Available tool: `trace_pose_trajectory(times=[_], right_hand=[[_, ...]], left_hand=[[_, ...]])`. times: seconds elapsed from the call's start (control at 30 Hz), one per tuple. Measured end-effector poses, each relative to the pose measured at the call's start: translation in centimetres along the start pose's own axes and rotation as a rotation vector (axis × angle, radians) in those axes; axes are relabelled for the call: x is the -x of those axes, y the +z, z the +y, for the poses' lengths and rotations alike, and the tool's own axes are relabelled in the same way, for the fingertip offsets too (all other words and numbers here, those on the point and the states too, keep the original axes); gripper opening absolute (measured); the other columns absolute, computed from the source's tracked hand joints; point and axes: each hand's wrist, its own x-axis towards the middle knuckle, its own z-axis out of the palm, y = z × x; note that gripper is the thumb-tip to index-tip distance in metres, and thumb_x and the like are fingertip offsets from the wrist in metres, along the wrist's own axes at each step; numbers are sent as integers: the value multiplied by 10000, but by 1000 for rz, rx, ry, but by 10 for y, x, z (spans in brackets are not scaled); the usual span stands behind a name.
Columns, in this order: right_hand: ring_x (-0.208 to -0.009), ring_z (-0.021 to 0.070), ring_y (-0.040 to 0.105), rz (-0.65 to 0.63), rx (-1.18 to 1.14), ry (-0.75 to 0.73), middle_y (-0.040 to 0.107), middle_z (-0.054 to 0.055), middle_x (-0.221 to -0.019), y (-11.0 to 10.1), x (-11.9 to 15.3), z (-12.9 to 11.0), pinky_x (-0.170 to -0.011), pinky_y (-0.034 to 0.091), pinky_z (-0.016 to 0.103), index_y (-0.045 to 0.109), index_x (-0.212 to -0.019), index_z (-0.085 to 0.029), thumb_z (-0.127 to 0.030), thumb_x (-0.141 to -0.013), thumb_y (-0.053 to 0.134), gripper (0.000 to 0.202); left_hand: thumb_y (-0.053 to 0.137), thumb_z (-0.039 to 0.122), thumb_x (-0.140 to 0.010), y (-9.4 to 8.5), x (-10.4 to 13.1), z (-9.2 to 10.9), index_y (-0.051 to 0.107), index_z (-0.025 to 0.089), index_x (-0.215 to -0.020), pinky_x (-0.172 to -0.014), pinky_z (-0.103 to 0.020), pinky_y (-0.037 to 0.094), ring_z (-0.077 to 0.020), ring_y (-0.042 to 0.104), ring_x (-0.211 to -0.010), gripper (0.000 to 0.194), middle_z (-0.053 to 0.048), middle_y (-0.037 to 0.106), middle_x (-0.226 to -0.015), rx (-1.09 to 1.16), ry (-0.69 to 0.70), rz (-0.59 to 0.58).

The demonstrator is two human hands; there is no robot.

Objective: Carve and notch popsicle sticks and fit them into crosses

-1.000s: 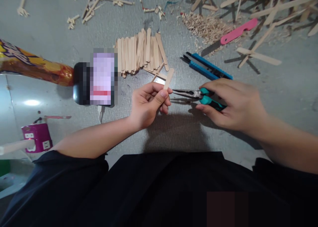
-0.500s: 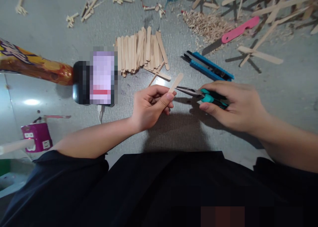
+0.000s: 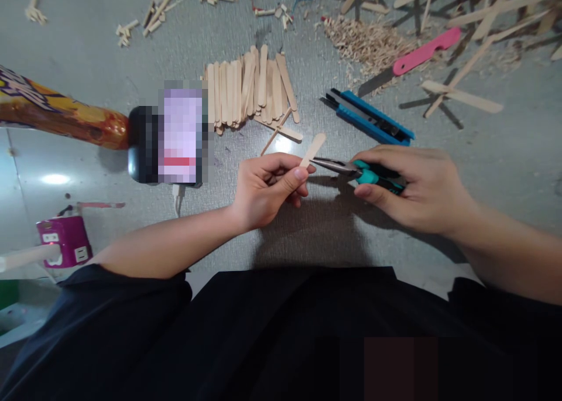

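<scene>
Between its thumb and fingers my left hand [image 3: 274,189] pinches a flat wooden stick [image 3: 314,148], which points up and to the right. My right hand [image 3: 406,181] is closed round the green and black handles of long-nosed pliers [image 3: 336,165]. The jaw tips of the pliers meet the edge of the stick near my left fingertips; whether they clamp it cannot be made out. Just above my left hand, two crossed sticks [image 3: 285,133] lie beside a row of flat wooden sticks [image 3: 237,91].
Blue cutters [image 3: 373,117] and a pink-handled saw [image 3: 425,52] lie above my right hand, near wood shavings [image 3: 369,41] and stick structures [image 3: 465,96]. On the left are a phone [image 3: 180,134], an orange-yellow packet [image 3: 65,111] and a purple power socket [image 3: 65,242].
The stick's upper end and the plier tips have dipped slightly. Both hands keep nearly the same places and grips.
</scene>
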Motion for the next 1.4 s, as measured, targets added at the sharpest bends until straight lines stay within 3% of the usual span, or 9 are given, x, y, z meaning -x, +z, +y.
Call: trace_pose_trajectory(times=[0.33,0.6,0.7,1.0,1.23,1.4], right_hand=[[-925,351,852,-15,-10,-28,875,28,-1080,-1,-1,3,-782,669,516,788,-1384,-428,-422,-1136,702,263],[-907,343,843,-20,-26,-17,864,31,-1036,1,-1,3,-751,659,512,801,-1306,-413,-508,-1166,661,220],[-894,338,837,0,-34,-39,867,22,-1049,2,0,4,-743,646,505,802,-1324,-423,-472,-1157,678,214],[-896,337,825,-37,-35,-53,854,22,-1067,-1,-2,4,-754,631,504,771,-1356,-436,-406,-1122,707,245],[-900,331,821,-31,4,-69,838,42,-1048,0,0,5,-750,640,493,748,-1321,-389,-427,-1128,710,200],[-848,325,809,-55,1,-30,834,39,-1031,2,2,4,-707,624,499,745,-1294,-394,-487,-1149,668,189]], left_hand=[[1004,496,-938,-1,1,1,878,160,-927,-435,-135,561,-70,692,-467,359,8,785,-668,-44,-30,3],[875,423,-1069,-3,12,-8,875,189,-986,-518,-157,615,-78,734,-537,248,2,781,-734,-217,101,44],[912,382,-1040,-3,12,-5,865,183,-972,-527,-142,609,-76,743,-546,216,4,781,-730,-258,138,23],[926,551,-1007,-2,4,2,869,163,-949,-433,-145,558,-84,687,-462,396,-5,772,-660,-48,-75,-115],[874,390,-1068,-5,7,-1,864,177,-945,-488,-136,548,-77,706,-507,246,0,758,-686,-272,166,-76],[779,302,-1125,-8,5,2,789,176,-801,-512,-155,493,-67,666,-503,347,3,713,-644,-457,325,-148]])
